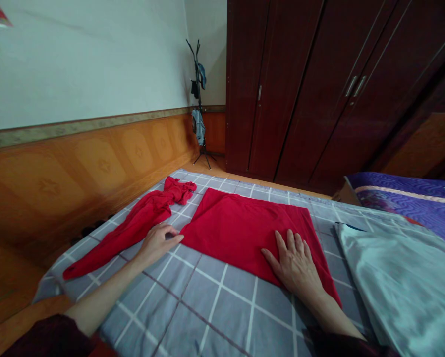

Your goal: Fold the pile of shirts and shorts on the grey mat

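Observation:
A folded red cloth (233, 228) lies flat across the grey checked bed cover (203, 307). At its near left corner, my left hand (161, 243) pinches the fabric between thumb and fingertips. My right hand (295, 260) rests palm down on the cloth's right part, with the fingers spread. Left of the folded cloth is a second red garment (133, 225), stretched out lengthwise and bunched up at its far end. A pale grey-green folded cloth (404, 282) lies at the right, apart from the red one.
Beyond the bed stands a dark red wardrobe (282, 89) with closed doors. A black coat rack (199, 94) holding some items is in the corner. Orange panelling (107, 163) runs along the left wall. Purple bedding (412, 198) is at the far right.

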Available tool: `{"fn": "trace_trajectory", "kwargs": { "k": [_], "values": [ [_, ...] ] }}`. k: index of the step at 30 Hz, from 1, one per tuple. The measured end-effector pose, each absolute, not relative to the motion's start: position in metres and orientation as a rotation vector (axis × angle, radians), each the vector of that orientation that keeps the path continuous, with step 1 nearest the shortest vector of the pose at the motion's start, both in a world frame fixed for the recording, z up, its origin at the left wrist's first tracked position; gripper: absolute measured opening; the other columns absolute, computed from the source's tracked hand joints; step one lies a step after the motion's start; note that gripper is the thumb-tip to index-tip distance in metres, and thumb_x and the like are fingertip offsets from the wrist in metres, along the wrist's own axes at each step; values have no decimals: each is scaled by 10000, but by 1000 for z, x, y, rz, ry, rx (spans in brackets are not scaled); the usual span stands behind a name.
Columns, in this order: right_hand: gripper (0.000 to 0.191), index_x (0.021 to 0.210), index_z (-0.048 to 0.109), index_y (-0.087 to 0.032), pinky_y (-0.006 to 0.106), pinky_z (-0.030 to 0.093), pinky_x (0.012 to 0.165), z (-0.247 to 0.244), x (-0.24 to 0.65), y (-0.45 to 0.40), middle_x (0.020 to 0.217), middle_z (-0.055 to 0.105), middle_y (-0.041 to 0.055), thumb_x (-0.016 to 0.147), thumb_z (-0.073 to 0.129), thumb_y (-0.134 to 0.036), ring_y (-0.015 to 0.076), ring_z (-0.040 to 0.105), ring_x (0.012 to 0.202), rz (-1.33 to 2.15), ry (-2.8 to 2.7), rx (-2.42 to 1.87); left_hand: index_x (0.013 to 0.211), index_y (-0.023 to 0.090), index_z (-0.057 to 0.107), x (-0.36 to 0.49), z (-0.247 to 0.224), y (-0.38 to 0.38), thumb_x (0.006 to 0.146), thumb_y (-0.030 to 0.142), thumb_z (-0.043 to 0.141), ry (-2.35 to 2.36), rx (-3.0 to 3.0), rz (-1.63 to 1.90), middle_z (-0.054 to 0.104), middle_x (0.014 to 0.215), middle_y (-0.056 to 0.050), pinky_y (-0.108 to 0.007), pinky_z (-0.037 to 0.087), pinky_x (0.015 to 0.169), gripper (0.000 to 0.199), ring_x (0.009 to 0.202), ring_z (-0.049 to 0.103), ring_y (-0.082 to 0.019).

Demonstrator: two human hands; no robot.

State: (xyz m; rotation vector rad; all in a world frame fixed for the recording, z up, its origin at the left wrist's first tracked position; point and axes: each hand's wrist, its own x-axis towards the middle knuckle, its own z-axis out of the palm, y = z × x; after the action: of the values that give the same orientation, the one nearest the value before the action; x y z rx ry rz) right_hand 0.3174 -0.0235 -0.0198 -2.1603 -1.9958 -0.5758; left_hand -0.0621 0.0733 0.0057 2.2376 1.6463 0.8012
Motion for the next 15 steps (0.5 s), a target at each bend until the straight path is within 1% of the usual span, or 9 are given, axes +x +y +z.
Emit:
{"fn": "trace_trajectory", "kwargs": {
  "k": [2, 4, 7, 9, 12, 15],
  "values": [
    [728, 1345, 492, -55, 518, 321, 1024, -23, 320, -22, 1367, 439, 282, 862, 468, -599, 434, 392, 1274, -586, -1995, -2140, 611, 205, 644, -56, 8, 66, 672, 366, 674, 1589, 2080, 897, 631, 700, -11, -279, 423, 740, 175, 749, 563, -188],
    [725, 1344, 490, -51, 527, 328, 1016, -25, 321, -22, 1362, 445, 283, 870, 448, -598, 432, 394, 1273, -586, -2008, -2115, 572, 197, 621, -51, 9, 64, 631, 340, 687, 1504, 1827, 1009, 600, 647, 2, -256, 405, 667, 168, 682, 531, -163],
    [692, 1341, 486, -38, 536, 317, 1020, -26, 321, -23, 1365, 436, 292, 889, 436, -560, 431, 373, 1287, -604, -2019, -2088, 668, 185, 601, -45, 8, 69, 676, 431, 642, 1414, 1574, 1056, 503, 528, 44, -219, 334, 501, 250, 505, 457, -116],
    [692, 1338, 486, -32, 535, 312, 1024, -26, 321, -24, 1366, 430, 298, 885, 450, -554, 432, 364, 1292, -619, -2009, -2079, 761, 192, 558, -43, 7, 73, 725, 505, 579, 1375, 1494, 1061, 420, 487, 80, -204, 275, 432, 316, 419, 395, -94],
    [698, 1336, 487, -34, 537, 318, 1020, -26, 320, -24, 1363, 435, 296, 882, 448, -564, 429, 368, 1290, -620, -1999, -2067, 832, 211, 480, -46, 6, 76, 757, 539, 531, 1300, 1408, 1064, 386, 526, 99, -188, 257, 396, 341, 389, 381, -76],
    [697, 1331, 493, -33, 540, 323, 1015, -26, 321, -23, 1360, 438, 298, 888, 432, -567, 428, 377, 1285, -609, -1992, -2059, 825, 206, 469, -55, 6, 75, 753, 493, 570, 1242, 1412, 980, 385, 514, 105, -176, 240, 377, 313, 362, 376, -64]
  ]
}}
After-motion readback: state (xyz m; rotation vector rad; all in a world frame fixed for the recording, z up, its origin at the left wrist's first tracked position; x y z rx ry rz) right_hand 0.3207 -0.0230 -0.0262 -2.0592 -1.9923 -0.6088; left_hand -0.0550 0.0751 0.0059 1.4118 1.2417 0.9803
